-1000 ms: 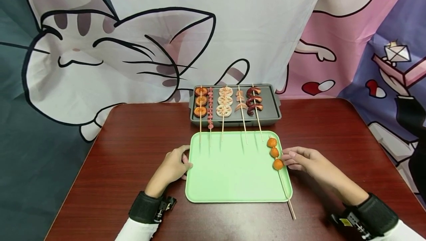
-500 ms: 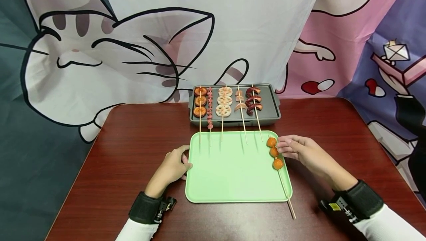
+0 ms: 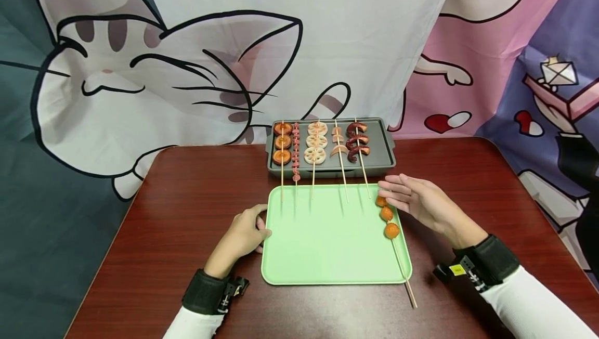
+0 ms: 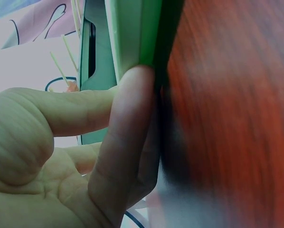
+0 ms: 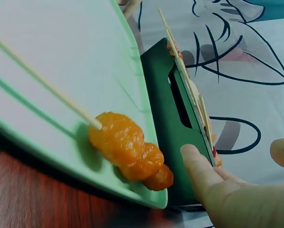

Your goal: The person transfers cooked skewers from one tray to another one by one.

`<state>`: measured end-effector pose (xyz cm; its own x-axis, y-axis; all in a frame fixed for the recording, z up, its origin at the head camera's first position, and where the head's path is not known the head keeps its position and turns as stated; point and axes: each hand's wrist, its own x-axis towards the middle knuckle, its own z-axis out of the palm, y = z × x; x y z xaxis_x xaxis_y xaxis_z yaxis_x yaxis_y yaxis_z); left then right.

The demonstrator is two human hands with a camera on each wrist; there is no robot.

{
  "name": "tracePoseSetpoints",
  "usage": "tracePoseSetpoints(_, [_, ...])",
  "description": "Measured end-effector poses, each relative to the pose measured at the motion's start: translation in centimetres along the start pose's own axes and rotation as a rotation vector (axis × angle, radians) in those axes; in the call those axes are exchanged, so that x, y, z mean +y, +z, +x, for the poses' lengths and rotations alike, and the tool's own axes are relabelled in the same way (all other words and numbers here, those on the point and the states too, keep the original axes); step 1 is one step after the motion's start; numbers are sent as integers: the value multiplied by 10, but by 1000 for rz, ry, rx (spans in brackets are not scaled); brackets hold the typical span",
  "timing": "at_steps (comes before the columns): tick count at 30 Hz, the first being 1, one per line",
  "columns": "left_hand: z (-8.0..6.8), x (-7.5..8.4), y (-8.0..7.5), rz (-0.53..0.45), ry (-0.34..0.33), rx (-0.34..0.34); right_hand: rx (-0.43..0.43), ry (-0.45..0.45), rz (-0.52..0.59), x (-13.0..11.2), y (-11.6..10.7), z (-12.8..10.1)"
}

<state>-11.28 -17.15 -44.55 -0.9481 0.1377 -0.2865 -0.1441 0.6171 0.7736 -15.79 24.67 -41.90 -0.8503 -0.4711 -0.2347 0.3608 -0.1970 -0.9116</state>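
Observation:
A light green tray (image 3: 323, 245) lies on the dark red table. Along its right rim rests a skewer of three orange balls (image 3: 386, 215), also close up in the right wrist view as orange balls (image 5: 127, 149) on a stick. My right hand (image 3: 412, 196) hovers open just past the skewer's far end, fingers straight and pointing left, holding nothing. My left hand (image 3: 243, 232) rests against the tray's left rim, and the left wrist view shows a finger (image 4: 125, 142) pressed to the tray's edge (image 4: 142, 33).
A dark grey grill pan (image 3: 381, 159) stands behind the tray with several skewers of lotus root, sausage and other pieces, their sticks reaching over the tray's far edge. A cartoon cat cloth hangs behind the table.
My right hand has left the orange ball skewer and moved up and away toward the grill pan, fingers now straight. The skewer stays on the tray. The left hand has not moved.

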Motion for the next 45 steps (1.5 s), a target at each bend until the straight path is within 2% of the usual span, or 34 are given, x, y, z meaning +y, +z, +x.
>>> tracePoseSetpoints(8, [0,0,-2,-3,0,-2,-42,21,64,-1,3,12])
tracePoseSetpoints(23, [-1,-1,-1,-2,-1,4,0,124,63,2,17,38])
tracePoseSetpoints(45, [1,-2,2,0,10,15,-6,112,-21,7,18,53])
